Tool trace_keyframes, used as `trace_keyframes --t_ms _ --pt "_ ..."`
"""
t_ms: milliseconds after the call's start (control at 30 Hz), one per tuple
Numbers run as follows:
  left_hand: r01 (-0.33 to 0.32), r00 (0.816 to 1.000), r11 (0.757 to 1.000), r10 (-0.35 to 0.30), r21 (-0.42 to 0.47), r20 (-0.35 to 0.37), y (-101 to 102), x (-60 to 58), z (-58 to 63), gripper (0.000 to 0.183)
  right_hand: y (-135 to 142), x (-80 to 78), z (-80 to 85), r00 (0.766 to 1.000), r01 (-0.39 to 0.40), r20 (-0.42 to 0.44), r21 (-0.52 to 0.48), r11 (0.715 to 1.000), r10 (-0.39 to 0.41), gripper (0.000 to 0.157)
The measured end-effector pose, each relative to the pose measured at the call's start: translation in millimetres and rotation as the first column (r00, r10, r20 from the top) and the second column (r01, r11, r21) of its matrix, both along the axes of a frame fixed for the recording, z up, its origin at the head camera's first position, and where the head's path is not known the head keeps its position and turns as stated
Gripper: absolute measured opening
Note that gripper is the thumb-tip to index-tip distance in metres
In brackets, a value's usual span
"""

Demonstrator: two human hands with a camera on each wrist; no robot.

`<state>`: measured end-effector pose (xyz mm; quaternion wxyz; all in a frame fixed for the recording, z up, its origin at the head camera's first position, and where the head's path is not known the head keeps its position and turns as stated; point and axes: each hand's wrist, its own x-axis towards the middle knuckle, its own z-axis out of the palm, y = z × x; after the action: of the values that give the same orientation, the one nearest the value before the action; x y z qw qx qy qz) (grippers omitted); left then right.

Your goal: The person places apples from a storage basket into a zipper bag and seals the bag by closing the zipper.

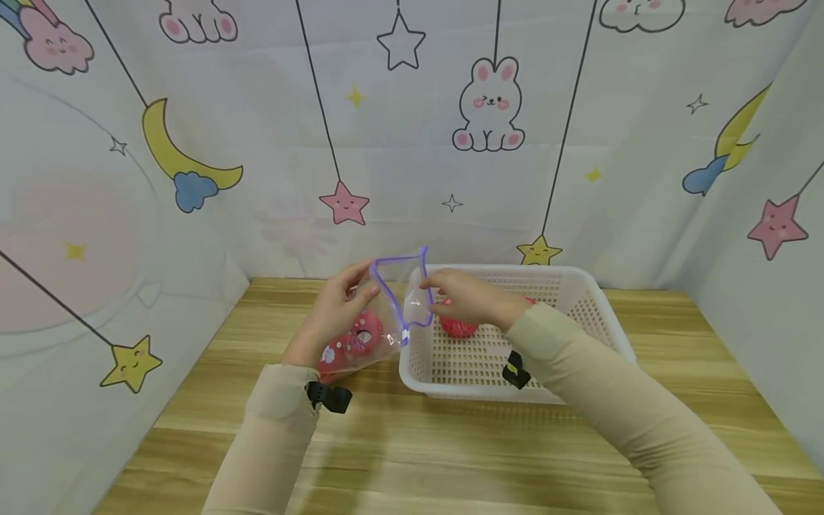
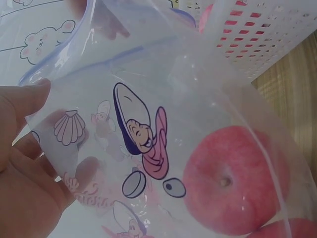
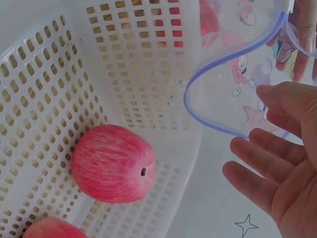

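My left hand [image 1: 337, 307] grips the side of a clear zip bag [image 2: 163, 64], thumb on the near face and fingers behind it. The bag has a purple zip edge and cartoon shell prints, and its mouth gapes toward the basket. Red apples [image 2: 233, 178] sit in its lower part. My right hand [image 1: 473, 295] is at the mouth, fingers apart and loosely bent, with nothing held; whether it touches the zip edge is unclear. Below it, a red apple [image 3: 114, 163] lies in a white plastic basket [image 1: 515, 392]. Another apple [image 3: 54, 229] shows partly at the right wrist view's bottom edge.
The basket stands on a wood-grain table [image 1: 418, 458], right of the bag. A white curtain [image 1: 412, 143] printed with stars, moons and rabbits hangs behind and at both sides. Black straps [image 1: 330, 397] are around the wrists.
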<state>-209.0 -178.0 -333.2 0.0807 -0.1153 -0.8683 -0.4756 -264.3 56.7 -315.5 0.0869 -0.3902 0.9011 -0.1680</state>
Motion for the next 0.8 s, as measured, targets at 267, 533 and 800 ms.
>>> trace_keyframes --t_ms 267,533,800 --pt "-0.004 1.0 1.0 0.004 -0.008 -0.018 -2.6 -1.0 -0.3 0.044 7.1 -3.4 -4.7 0.999 0.02 0.026 -0.015 1.0 -0.019 0.045" --pt "-0.011 1.0 1.0 0.011 -0.016 -0.019 -4.6 -0.7 1.6 0.045 11.8 -8.5 -8.2 0.999 0.035 0.031 0.012 0.999 -0.036 0.048" --pt "-0.021 0.999 0.999 0.021 -0.037 -0.024 -5.9 -1.8 2.5 0.045 13.5 -12.6 -13.2 0.998 0.04 0.042 0.024 0.999 -0.041 0.05"
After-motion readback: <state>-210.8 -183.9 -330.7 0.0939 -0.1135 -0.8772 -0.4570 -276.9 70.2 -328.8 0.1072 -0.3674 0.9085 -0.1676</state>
